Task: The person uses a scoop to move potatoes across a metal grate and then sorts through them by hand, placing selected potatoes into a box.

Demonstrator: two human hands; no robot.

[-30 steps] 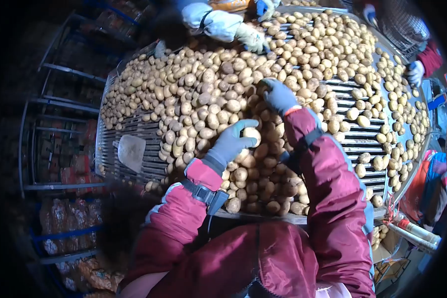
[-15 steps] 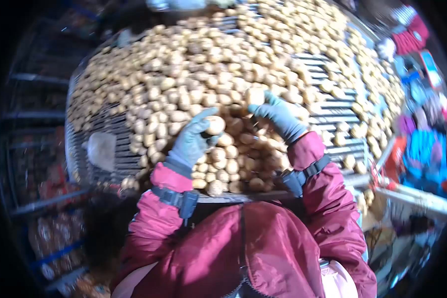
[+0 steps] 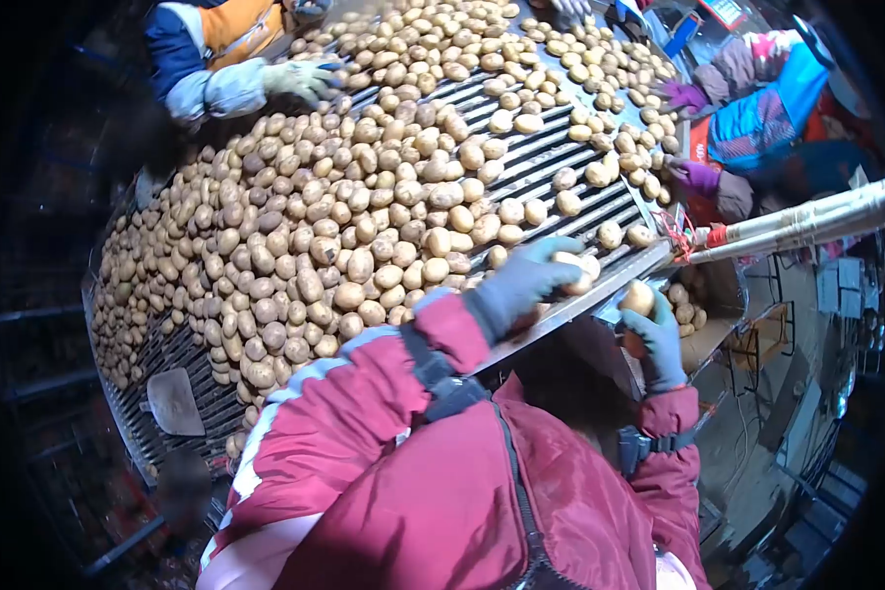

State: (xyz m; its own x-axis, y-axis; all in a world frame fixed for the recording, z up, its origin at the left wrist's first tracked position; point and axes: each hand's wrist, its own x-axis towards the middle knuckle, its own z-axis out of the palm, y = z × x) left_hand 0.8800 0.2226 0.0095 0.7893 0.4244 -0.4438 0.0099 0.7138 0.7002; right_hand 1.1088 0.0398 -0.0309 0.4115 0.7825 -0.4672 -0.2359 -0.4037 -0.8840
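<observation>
Both my hands wear grey-blue gloves. My left hand [image 3: 526, 282] is at the slatted table's near edge, fingers curled round a pale potato [image 3: 584, 273]; a second one may be pressed against it. Beyond the edge, to the right, my right hand [image 3: 659, 342] is closed on another potato [image 3: 637, 297], which shows above the fingers. Something brown, perhaps a further potato, shows at that palm. A large heap of potatoes [image 3: 305, 226] covers much of the slatted table [image 3: 551, 182].
Below my right hand, a container [image 3: 720, 329] holds several potatoes. A white scoop-like piece [image 3: 175, 403] lies on the left slats. Across the table are a co-worker's gloved hand [image 3: 305, 79] and, at right, another person's purple gloves [image 3: 693, 175]. Wrapped poles [image 3: 796, 221] jut right.
My view has turned to the right. Both hands have moved from over the heap to the table's near right edge, the right one now past it, each with a potato.
</observation>
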